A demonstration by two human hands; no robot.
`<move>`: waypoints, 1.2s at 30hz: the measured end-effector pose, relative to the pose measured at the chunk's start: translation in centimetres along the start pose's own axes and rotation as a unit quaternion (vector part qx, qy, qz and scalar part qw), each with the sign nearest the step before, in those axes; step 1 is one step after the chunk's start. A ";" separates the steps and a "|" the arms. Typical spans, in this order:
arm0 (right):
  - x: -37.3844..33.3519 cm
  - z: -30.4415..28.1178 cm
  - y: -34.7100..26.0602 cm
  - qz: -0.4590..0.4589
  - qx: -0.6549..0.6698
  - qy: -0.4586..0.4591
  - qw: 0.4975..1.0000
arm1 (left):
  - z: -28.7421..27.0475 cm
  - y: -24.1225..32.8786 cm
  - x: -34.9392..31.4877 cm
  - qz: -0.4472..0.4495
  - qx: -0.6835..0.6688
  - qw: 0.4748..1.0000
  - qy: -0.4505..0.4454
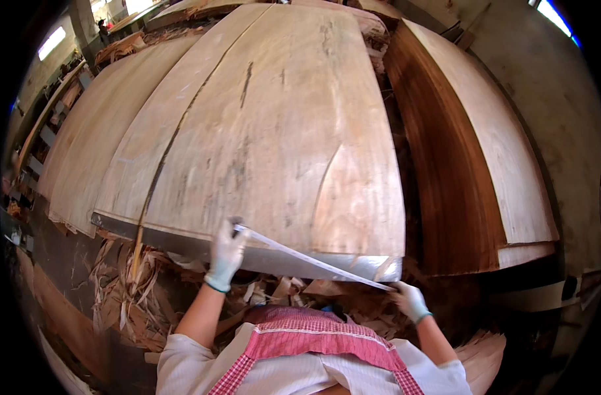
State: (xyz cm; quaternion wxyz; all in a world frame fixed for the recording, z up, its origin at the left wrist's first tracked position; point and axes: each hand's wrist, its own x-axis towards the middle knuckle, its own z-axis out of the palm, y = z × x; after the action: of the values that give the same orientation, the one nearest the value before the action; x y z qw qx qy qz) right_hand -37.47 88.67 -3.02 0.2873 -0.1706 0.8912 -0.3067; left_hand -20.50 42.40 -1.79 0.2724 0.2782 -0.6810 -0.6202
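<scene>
A thin white strip, which looks like a measuring tape (313,258), is stretched tight between my two gloved hands, slanting down to the right. My left hand (226,258), in a white glove, is closed on its upper end at the front edge of a wood veneer sheet (274,145). Something small and dark shows at those fingertips. Off the sheet's front right corner, my right hand (409,301) grips the other end, its fingers closed. The sheet tops a stack, with dark streaks and a long dark gap (175,131) on its left side.
More pale veneer sheets (116,112) lie to the left. To the right, beyond a dark gap, stands another stack with a dark brown sheet (445,158) and a pale one (504,131). Torn veneer scraps (142,289) cover the floor in front. A wall (544,72) is at far right.
</scene>
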 end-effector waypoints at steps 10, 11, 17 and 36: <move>1.6 -15.0 -0.1 -0.114 0.216 0.057 0.968 | 36.2 6.3 -9.1 -0.068 -0.186 0.907 -0.373; 2.8 -14.0 -1.8 -0.147 0.400 -0.004 0.905 | 36.9 8.1 -8.0 0.030 -0.076 0.936 -0.343; 12.1 -13.7 -1.9 -0.098 0.329 -0.107 0.933 | 36.7 5.5 0.8 -0.021 -0.021 0.987 -0.159; 44.4 -6.3 -7.9 0.046 0.233 -0.110 0.965 | 35.2 -6.9 30.0 -0.031 0.517 0.855 0.034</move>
State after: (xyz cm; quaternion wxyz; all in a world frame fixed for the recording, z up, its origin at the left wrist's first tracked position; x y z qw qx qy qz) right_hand -74.78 64.18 -11.92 0.4287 -0.0908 0.7651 -0.4718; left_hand -66.33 44.80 -10.76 0.0934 0.4206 -0.8848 -0.1774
